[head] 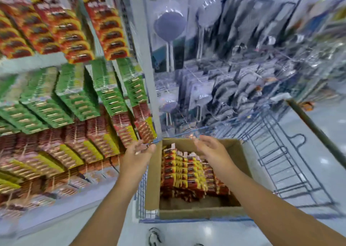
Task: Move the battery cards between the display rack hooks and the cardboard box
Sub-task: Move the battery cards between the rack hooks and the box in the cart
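Both hands hover over the cardboard box (196, 213) of battery cards (187, 170): left hand (139, 152) apparently pinching something (blurred), right hand (209, 150) relaxed; best lift cards squarely by their tops.

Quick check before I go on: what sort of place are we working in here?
Most likely a retail store aisle: a display rack packed with hanging battery cards, a wire shopping cart holding the cardboard box, packaged goods on neighbouring hooks.
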`<move>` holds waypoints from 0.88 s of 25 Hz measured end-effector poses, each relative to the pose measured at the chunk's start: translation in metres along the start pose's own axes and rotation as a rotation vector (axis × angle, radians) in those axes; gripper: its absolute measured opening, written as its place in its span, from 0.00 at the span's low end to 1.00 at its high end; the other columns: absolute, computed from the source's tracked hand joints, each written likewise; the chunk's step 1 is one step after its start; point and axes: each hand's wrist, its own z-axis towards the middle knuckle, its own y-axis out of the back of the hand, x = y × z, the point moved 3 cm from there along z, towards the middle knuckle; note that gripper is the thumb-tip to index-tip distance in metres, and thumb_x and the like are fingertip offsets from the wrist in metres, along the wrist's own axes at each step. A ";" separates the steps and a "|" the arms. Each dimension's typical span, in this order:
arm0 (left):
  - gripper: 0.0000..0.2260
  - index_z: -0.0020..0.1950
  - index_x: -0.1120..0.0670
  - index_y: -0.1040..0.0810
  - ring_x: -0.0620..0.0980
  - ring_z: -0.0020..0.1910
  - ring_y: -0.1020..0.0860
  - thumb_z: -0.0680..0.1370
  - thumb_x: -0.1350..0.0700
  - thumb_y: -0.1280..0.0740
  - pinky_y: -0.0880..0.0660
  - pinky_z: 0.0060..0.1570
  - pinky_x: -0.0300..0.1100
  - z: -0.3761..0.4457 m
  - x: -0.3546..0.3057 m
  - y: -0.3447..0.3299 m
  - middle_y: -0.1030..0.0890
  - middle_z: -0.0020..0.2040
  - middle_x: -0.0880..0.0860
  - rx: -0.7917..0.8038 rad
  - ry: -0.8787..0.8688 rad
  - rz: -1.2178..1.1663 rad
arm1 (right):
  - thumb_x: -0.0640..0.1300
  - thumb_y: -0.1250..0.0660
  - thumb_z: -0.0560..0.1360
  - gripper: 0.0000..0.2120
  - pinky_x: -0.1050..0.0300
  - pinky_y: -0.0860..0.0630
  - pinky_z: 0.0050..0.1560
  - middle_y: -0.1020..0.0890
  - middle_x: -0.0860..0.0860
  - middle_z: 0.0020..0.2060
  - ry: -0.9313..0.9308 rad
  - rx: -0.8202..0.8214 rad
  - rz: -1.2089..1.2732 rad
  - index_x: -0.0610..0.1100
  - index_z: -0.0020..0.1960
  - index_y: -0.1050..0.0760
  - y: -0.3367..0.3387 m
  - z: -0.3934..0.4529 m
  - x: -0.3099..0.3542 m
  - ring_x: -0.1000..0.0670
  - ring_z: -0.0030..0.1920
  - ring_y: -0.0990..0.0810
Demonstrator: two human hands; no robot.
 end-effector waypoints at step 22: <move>0.22 0.73 0.49 0.27 0.44 0.58 0.23 0.80 0.47 0.29 0.29 0.48 0.31 0.041 0.126 -0.075 0.21 0.66 0.46 -0.095 0.285 0.164 | 0.46 0.25 0.77 0.11 0.43 0.19 0.57 0.15 0.50 0.43 -0.347 0.052 -0.186 0.47 0.38 0.21 -0.094 0.139 -0.157 0.45 0.47 0.18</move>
